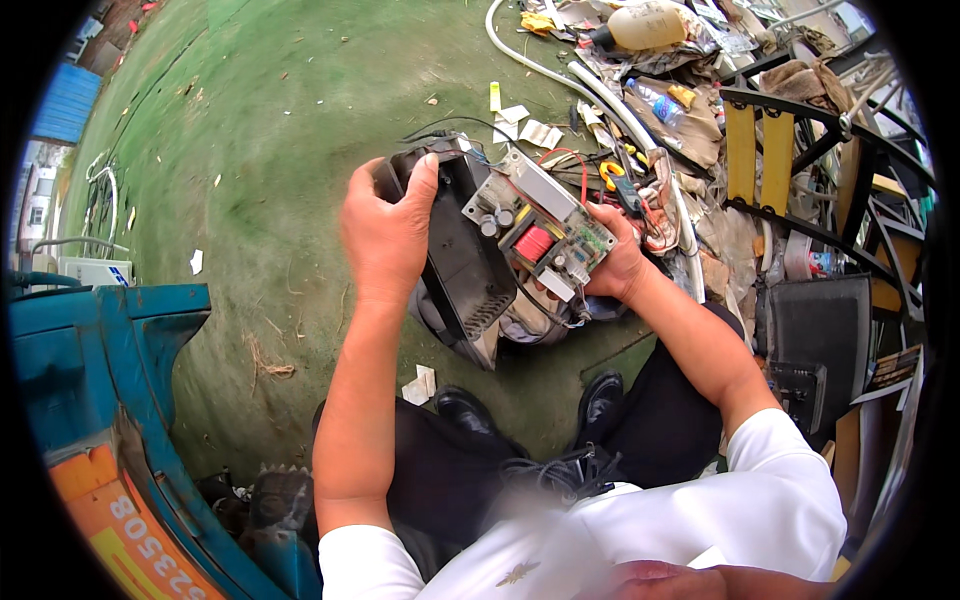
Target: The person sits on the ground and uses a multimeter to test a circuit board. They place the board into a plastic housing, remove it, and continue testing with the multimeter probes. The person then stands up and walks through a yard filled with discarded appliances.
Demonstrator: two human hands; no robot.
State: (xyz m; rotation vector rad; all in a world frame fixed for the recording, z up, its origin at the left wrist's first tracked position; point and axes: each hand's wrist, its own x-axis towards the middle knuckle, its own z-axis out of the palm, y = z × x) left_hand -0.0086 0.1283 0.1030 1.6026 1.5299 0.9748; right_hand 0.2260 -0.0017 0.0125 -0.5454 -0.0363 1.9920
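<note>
My left hand [392, 225] is closed on the upper end of a black plastic casing [465, 255], its thumb over the rim. The casing is tilted, with its hollow inside facing up and slots at the lower end. In my right hand [617, 255] is a circuit board [540, 222] gripped by its right edge. The board carries a red-wound transformer [534, 242], capacitors and a pale metal plate. It lies partly over the casing's right side. A black cable runs from the casing's top, and thin wires hang below the board; where they attach is unclear.
Pliers with dark handles [627, 190] and orange-handled scissors [610, 175] lie right of the board. A white hose [625, 112] curves past scrap, a bottle [648, 25] and a metal frame [770, 150]. Blue-green machinery [100, 340] stands at left. Paper scraps lie on the green floor.
</note>
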